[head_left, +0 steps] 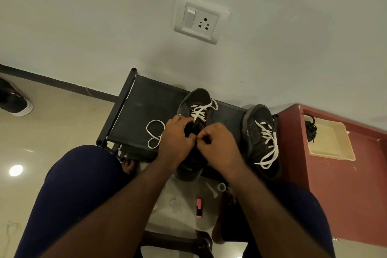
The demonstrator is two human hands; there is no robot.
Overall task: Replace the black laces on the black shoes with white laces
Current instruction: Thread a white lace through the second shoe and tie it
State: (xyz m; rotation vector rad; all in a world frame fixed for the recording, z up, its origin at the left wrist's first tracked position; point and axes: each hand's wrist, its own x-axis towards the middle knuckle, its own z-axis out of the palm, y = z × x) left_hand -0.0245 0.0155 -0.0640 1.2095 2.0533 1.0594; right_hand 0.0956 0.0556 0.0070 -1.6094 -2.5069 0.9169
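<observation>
Though seemingly laced through in white, needs tying yet on the right shoe point(257, 132), ends hanging loose. Beside it on the black rack point(146, 98), shows the middle shoe point(196, 98) with white lace point(200, 111) crossed through the far eyelets only, slack looping off left. Finds left hand point(176, 138) and right hand point(217, 142) close together over the near eyelets, fingers curled narrow, apparently pinching that lace. Keeps black laces point(311, 130) heaped in the beige tray point(333, 142). Seems well past halfway: remaining rows to thread, then knots.
</observation>
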